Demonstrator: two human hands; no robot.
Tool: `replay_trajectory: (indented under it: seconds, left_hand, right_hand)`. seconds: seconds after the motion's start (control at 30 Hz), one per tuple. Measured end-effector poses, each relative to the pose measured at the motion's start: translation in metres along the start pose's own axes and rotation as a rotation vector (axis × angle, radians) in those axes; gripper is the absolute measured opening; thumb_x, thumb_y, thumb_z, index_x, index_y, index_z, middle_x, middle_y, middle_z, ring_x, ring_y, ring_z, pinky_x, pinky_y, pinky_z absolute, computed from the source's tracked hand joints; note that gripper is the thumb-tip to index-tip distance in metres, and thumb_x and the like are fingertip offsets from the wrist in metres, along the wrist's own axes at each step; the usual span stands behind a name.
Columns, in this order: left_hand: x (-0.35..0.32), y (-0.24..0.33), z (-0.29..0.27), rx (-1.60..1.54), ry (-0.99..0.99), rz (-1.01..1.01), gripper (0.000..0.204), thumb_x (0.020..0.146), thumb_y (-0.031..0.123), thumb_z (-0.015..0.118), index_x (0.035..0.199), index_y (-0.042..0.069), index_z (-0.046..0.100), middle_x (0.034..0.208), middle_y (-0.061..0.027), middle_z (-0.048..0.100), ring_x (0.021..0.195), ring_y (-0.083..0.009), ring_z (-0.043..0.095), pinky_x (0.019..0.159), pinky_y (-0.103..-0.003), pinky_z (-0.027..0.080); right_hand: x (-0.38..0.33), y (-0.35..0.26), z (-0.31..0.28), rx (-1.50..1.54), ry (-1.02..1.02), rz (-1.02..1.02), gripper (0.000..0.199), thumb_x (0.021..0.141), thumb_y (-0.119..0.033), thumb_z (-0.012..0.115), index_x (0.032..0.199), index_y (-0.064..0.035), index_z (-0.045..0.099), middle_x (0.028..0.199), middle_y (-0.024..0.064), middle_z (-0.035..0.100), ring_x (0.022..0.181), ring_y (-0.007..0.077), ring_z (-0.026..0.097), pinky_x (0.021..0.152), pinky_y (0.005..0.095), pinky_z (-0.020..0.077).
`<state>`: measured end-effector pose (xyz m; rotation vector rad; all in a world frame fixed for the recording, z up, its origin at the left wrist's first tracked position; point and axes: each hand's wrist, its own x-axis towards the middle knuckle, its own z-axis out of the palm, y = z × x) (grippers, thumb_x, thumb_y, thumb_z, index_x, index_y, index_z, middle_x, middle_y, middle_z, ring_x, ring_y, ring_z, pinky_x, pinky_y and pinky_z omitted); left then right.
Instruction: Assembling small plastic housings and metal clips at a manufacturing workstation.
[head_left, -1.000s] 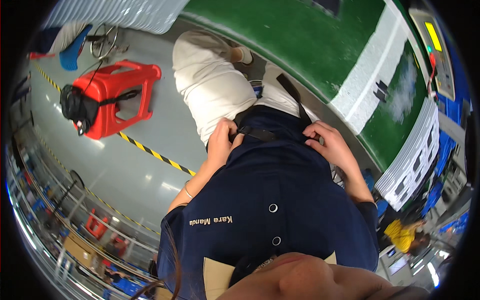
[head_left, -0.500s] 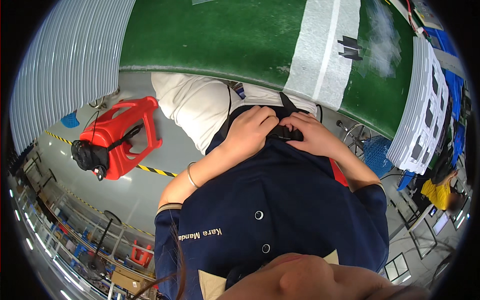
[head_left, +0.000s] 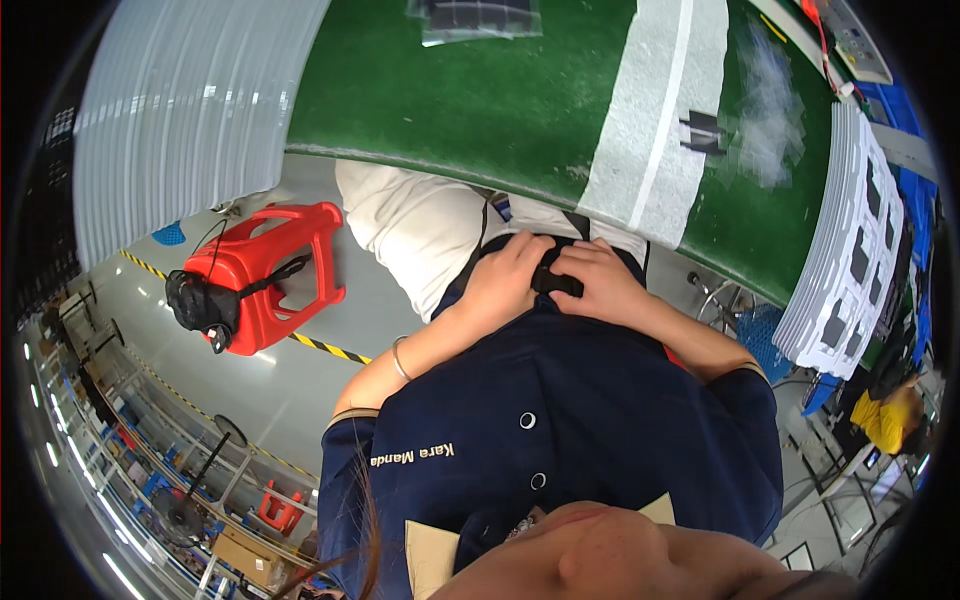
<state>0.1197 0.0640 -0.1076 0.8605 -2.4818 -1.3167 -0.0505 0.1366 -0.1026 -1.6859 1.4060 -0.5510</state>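
Note:
Both hands meet at my waist, in front of a dark blue shirt (head_left: pixel 530 370). Between them sits a black buckle (head_left: pixel 556 283), dark and partly covered by fingers, so its exact shape is hard to make out. My left hand (head_left: pixel 508 275), below a wrist with a silver bangle (head_left: pixel 400 358), has bent fingers closed on its left side. From the other side my right hand (head_left: pixel 603 285) grips it, thumb below and fingers curled above. Black straps (head_left: pixel 578 224) run over white cloth (head_left: pixel 400 220) on my lap.
A green-topped table (head_left: pixel 470 110) crosses ahead, with a pale strip (head_left: pixel 655 120) and clear film on it. Stacked grey corrugated sheets (head_left: pixel 190 130) stand left, white trays (head_left: pixel 850 240) right. A red stool (head_left: pixel 270 275) carries a black bag (head_left: pixel 200 302). A person in yellow (head_left: pixel 885 420) is far right.
The view has shifted, bringing more of the table and a dark film-covered patch into sight. Both hands stay at the waist, and more of the black buckle shows between them.

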Motion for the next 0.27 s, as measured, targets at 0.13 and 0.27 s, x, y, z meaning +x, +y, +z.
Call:
replay_trajectory:
  seconds: [0.13, 0.27]
  left_hand:
    - [0.000, -0.005, 0.002, 0.001, -0.153, -0.087, 0.037, 0.066, -0.003, 0.057, 0.102, 0.001, 0.051, 0.095, -0.0166, 0.057, 0.087, -0.0360, 0.056, 0.070, -0.042, 0.046]
    - [0.003, -0.019, 0.000, -0.051, -0.031, 0.044, 0.033, 0.068, 0.000, 0.057, 0.099, 0.003, 0.048, 0.089, -0.0166, 0.057, 0.077, -0.0376, 0.058, 0.063, -0.043, 0.048]
  right_hand:
    - [0.003, 0.004, 0.005, 0.090, 0.056, -0.017, 0.021, 0.068, -0.017, 0.066, 0.082, -0.0042, 0.057, 0.076, 0.0092, 0.054, 0.073, 0.0272, 0.053, 0.067, 0.0362, 0.0375]
    - [0.010, 0.001, 0.002, 0.154, -0.041, 0.182, 0.031, 0.073, -0.024, 0.066, 0.095, -0.0057, 0.054, 0.083, 0.0116, 0.060, 0.079, 0.0279, 0.057, 0.073, 0.0365, 0.0418]
